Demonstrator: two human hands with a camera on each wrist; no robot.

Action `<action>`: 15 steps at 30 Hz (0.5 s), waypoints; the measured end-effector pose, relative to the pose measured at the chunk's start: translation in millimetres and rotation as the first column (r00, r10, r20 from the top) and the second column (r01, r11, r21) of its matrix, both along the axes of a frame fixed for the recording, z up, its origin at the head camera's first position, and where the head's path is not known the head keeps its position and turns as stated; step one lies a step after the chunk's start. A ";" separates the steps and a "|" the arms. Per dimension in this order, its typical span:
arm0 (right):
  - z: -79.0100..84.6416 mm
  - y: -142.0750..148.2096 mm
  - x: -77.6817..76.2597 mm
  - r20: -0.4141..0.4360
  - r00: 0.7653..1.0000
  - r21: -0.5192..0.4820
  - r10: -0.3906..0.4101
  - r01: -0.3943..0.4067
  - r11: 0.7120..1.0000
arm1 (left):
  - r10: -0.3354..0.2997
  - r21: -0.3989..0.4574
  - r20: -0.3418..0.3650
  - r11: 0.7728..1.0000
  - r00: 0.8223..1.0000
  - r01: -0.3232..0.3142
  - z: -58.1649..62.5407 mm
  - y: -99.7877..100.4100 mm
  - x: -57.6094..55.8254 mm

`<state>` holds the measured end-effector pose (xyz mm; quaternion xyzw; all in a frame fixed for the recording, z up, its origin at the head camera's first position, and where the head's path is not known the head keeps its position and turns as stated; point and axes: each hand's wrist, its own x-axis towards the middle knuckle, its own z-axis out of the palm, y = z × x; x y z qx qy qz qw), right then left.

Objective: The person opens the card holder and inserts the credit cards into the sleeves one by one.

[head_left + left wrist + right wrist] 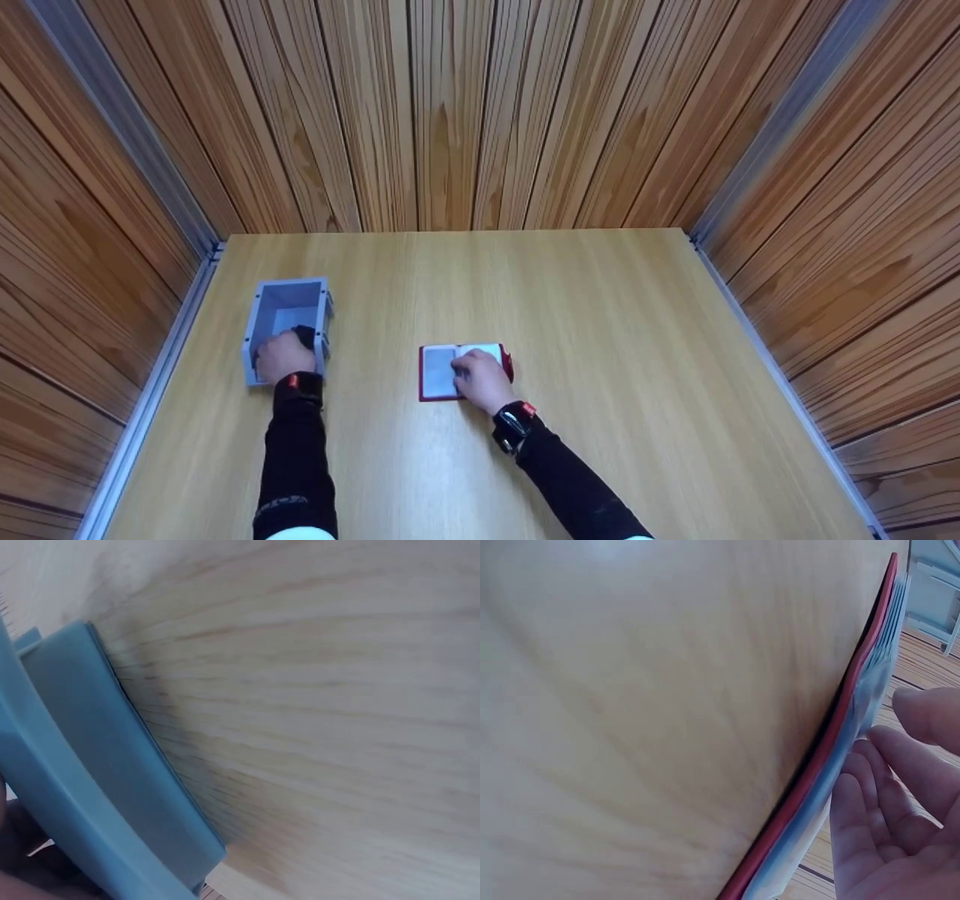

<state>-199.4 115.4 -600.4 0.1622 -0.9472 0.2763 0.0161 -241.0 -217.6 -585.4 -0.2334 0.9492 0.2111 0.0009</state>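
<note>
In the head view a small red-covered card holder (437, 379) lies spread on the table with its pale plastic sleeves up. My right hand (484, 381) is over its middle. The right wrist view shows the fingertips (845, 791) at the sleeves, with the thumb (922, 716) apart from the index finger. On the left, a grey-blue plastic bin (294, 289) stands on the table. My left hand (283, 355) reaches into its near part and grips a black object (304, 334), whose kind I cannot tell. The left wrist view shows mostly the bin's side wall (120, 750).
The wooden tabletop (600, 322) runs back to a plank wall (442, 112). Metal rails (161, 397) edge the side walls. A red tab (508, 367) sticks out at the card holder's right edge.
</note>
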 end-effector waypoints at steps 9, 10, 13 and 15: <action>-1.2 0.6 -0.4 -0.045 0.999 0.013 0.021 -0.020 1.000 | -0.034 -0.043 -0.088 0.999 0.996 0.030 -3.6 -0.6 1.1; -1.3 0.8 -0.5 -0.053 0.998 0.013 0.026 -0.026 1.000 | -0.031 -0.040 -0.096 0.999 0.995 0.027 -4.3 -0.8 1.2; -1.5 1.1 -0.8 -0.044 0.999 0.013 0.028 -0.028 1.000 | -0.025 -0.024 -0.112 0.999 0.993 0.022 -5.2 -1.0 1.4; -1.3 1.1 -0.9 -0.023 1.000 0.010 0.022 -0.021 1.000 | -0.014 -0.004 -0.123 1.000 0.992 0.014 -5.0 -1.1 1.5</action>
